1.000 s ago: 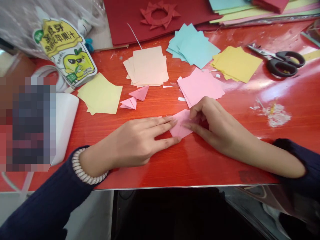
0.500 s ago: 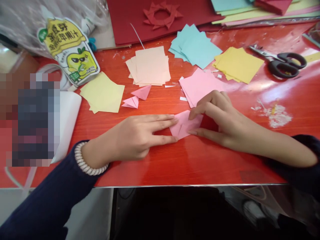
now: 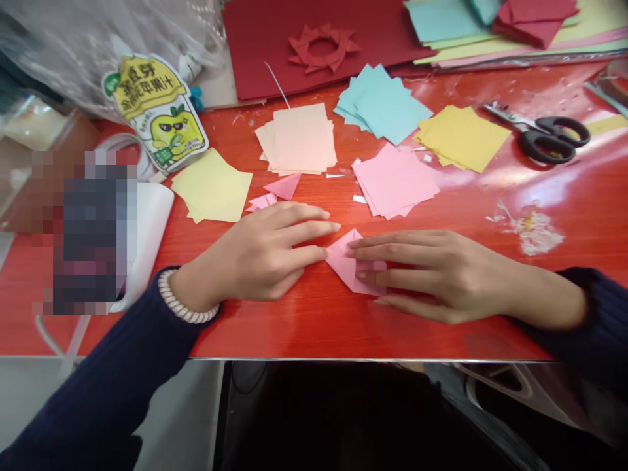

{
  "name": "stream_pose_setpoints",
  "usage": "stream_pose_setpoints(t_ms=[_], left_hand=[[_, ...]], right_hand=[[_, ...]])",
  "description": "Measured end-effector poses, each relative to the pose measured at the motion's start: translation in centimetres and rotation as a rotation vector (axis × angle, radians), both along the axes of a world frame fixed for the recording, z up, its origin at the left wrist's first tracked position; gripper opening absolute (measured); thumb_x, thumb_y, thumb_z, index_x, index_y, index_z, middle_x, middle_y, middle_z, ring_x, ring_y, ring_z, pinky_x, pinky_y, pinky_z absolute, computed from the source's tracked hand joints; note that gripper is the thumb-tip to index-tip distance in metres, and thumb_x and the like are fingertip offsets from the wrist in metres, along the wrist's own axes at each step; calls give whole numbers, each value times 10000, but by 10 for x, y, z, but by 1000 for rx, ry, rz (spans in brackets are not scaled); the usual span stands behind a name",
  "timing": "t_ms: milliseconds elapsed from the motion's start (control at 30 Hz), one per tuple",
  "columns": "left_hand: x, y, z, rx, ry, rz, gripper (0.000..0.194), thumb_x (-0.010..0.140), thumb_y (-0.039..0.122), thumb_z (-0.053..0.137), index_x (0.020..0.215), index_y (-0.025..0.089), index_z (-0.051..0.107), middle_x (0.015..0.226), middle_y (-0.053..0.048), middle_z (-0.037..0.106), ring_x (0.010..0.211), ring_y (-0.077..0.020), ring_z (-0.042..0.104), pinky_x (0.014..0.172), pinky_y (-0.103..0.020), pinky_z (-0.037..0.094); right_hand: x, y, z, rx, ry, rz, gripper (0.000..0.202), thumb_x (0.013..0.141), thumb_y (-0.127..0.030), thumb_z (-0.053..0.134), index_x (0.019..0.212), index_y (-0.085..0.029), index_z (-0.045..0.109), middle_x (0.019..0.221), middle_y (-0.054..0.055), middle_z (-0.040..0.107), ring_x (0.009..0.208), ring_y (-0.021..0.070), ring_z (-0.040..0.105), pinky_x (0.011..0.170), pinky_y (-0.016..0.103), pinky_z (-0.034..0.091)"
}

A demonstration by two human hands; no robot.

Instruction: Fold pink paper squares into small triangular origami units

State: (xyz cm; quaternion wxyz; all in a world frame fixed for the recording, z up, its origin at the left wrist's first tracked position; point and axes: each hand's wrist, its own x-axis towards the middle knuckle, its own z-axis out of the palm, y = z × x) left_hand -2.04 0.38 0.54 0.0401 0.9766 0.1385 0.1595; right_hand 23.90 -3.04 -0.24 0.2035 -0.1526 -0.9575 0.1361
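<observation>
A pink sheet of origami paper [image 3: 343,263] with creases and a pointed left corner lies on the red table in front of me. My right hand [image 3: 432,271] rests flat over its right part, fingers stretched out and pointing left; it hides that part of the sheet. With fingers extended, my left hand [image 3: 275,252] reaches the paper's left corner, one fingertip at or touching it. Just beyond my left hand are two small folded pink pieces [image 3: 284,187], one of them partly covered by it. A stack of pink squares [image 3: 397,182] sits behind the sheet.
Paper stacks in pale yellow [image 3: 213,186], peach [image 3: 304,139], blue [image 3: 385,104] and yellow [image 3: 464,137] lie across the table. Black-handled scissors [image 3: 547,139] are at the right, near white scraps [image 3: 540,230]. A drink pouch [image 3: 164,121] and a red folded ring [image 3: 324,49] are behind.
My right hand has gone from pinching the paper's edge to lying flat on it. The left hand has shifted left and up, off most of the sheet. The paper is turned, and the view has shifted slightly.
</observation>
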Motion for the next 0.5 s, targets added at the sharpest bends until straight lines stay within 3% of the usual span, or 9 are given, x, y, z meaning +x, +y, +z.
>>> stream_pose_setpoints(t_ms=[200, 367, 500], left_hand=[[4, -5, -5, 39, 28, 21, 251, 815, 382, 570, 901, 147, 593, 1145, -99, 598, 1077, -262, 529, 889, -406, 459], [10, -8, -7, 63, -4, 87, 117, 866, 238, 510, 819, 150, 571, 1080, -86, 607, 991, -204, 552, 836, -354, 468], [11, -9, -5, 20, 1, 58, 89, 875, 178, 481, 890, 147, 564, 983, -77, 618, 915, -170, 557, 795, -322, 471]], right_hand=[[2, -5, 3, -111, -6, -76, 280, 858, -113, 500, 1134, -84, 537, 1169, 121, 612, 1123, 206, 545, 924, 349, 489], [1, -9, 7, -191, -18, -92, 269, 882, -121, 465, 1144, -101, 527, 1081, 102, 651, 959, 169, 628, 786, 283, 538], [-1, -7, 3, -81, -7, -92, 278, 867, -115, 495, 1142, -84, 525, 1109, 106, 640, 1023, 186, 597, 870, 316, 511]])
